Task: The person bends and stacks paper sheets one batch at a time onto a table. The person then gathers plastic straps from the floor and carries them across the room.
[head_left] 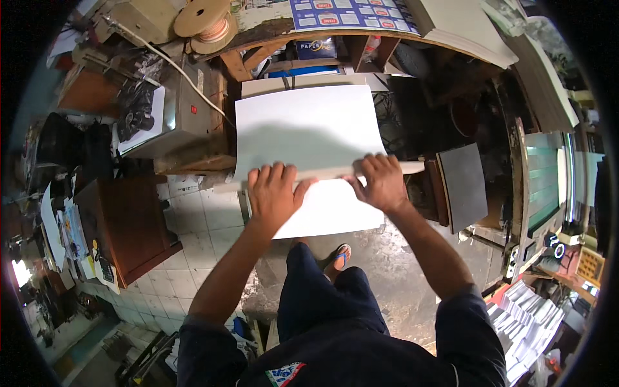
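A large white sheet of paper [309,119] lies in front of me, its near end hanging toward my knees. Across it runs a long, pale, narrow strip [327,173], whose ends stick out past both sides of the sheet. Its material I cannot tell. My left hand [273,195] closes over the strip left of its middle, fingers curled across the top and thumb pointing inward. My right hand [380,183] grips it likewise nearer the right end. Whatever lies beneath the paper is mostly hidden; a pale board edge [303,82] shows behind it.
At the back stands a wooden bench [258,40] with a cable spool [205,26] and a printed blue sheet [351,14]. A grey machine box [193,106] and a brown cabinet [129,226] are on the left. A grey board [463,187] stands right; stacked papers [529,322] lie lower right.
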